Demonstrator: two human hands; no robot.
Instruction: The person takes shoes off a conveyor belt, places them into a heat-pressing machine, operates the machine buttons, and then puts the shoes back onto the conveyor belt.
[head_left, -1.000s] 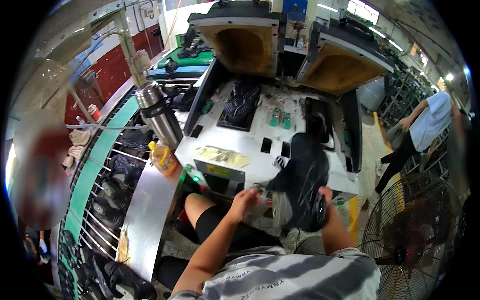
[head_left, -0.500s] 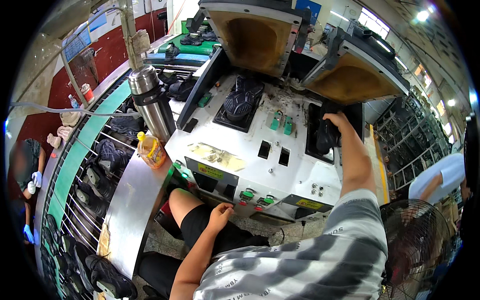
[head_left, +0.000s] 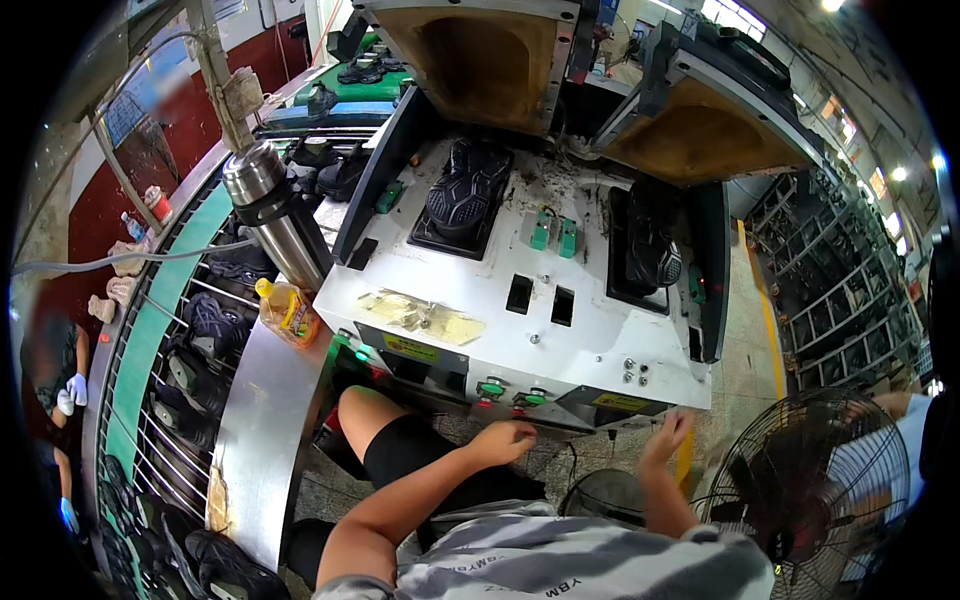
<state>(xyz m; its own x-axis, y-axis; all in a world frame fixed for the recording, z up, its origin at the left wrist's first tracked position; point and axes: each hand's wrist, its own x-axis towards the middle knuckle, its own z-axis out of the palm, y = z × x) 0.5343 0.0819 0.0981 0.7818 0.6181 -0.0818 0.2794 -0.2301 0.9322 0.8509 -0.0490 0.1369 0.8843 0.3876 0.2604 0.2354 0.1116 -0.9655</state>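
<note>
Two black shoes rest sole up on the white two-station press [head_left: 440, 300]: the left shoe [head_left: 460, 205] on its black pad, the right shoe [head_left: 652, 250] in the black recess. Above them, both hinged lids, the left lid [head_left: 480, 65] and the right lid [head_left: 705, 125], are raised. My left hand [head_left: 505, 443] hangs over my lap, just below the green and red buttons [head_left: 510, 395], with its fingers curled and nothing visible in them. Off the press's front right corner, my right hand [head_left: 667, 437] is raised, empty, its fingers loosely bent and partly apart.
A steel side table [head_left: 265, 420] carries a yellow bottle [head_left: 289, 313]; a steel flask [head_left: 277, 215] stands behind it. Black shoes line the curved roller conveyor [head_left: 165, 440] at left. A caged fan [head_left: 810, 480] stands close on my right. A gloved person [head_left: 60, 375] is at far left.
My right hand has let go of the right shoe and drawn back to the press's front corner. My left hand has moved right, toward the buttons. The view has shifted slightly.
</note>
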